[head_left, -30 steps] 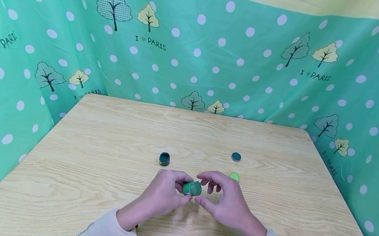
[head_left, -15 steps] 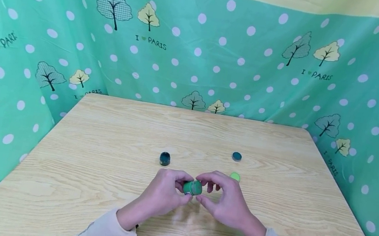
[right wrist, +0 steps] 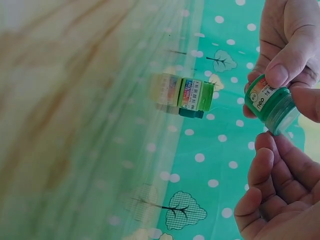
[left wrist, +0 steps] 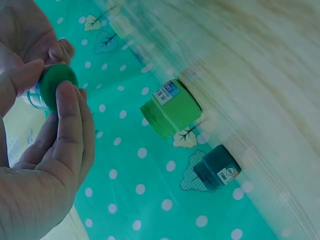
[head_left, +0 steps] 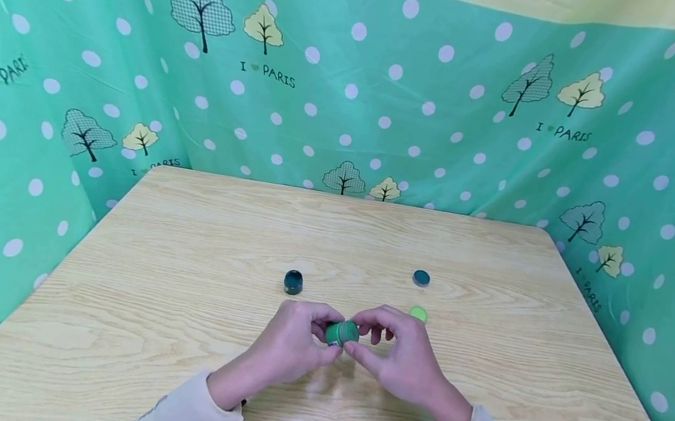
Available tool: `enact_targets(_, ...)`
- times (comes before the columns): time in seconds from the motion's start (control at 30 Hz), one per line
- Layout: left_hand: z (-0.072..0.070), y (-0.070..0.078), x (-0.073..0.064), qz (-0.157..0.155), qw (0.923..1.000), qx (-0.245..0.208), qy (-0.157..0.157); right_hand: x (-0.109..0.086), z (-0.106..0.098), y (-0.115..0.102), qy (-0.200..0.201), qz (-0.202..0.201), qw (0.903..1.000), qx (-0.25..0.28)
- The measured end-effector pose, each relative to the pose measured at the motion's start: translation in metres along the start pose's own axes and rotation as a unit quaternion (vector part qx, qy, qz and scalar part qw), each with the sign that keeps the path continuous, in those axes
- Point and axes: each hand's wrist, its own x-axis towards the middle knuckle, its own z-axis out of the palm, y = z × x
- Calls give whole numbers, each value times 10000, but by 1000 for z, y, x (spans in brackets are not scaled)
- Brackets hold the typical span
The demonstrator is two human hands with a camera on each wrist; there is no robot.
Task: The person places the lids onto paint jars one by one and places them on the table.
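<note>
In the head view my left hand (head_left: 288, 344) holds a small green paint jar (head_left: 338, 334) tipped on its side, close above the table. The thumb and fingertips of my right hand (head_left: 403, 359) pinch the jar's right end. Both hands meet on it in the right wrist view, where the jar (right wrist: 267, 97) shows a white label and a clear end. A smooth green round end (left wrist: 59, 86) faces out between fingers in the left wrist view. Just behind my right hand, partly covered by it, is a light green jar (head_left: 418, 314).
A dark teal jar (head_left: 293, 282) stands beyond my left hand. Farther right is a round teal top (head_left: 421, 278). The left wrist view has a labelled light green jar (left wrist: 172, 107) and a teal jar (left wrist: 217, 169). A dotted curtain (head_left: 357, 94) borders the wooden table (head_left: 209, 219).
My right thumb and forefinger have moved left onto the jar's end, and the jar has turned slightly. My left hand stays in place; the other jars have not moved.
</note>
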Motion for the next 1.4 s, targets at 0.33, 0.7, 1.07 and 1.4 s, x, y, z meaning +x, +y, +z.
enact_targets(0.33, 0, -1, 1, 93, 9999, 22, 46, 1, 3, 0, 155, 259, 9995, -40)
enact_targets(0.7, 1, -2, 0, 65, 10000, -50, 37, 3, 6, -1, 311, 460, 9983, -192)
enact_targets(1.07, 0, 0, -1, -83, 9999, -72, 22, 2, 4, -2, 320, 266, 9984, -384)
enact_targets(1.4, 0, 0, -1, -94, 9999, -33, 55, -1, 1, 3, 96, -634, 9973, -346)
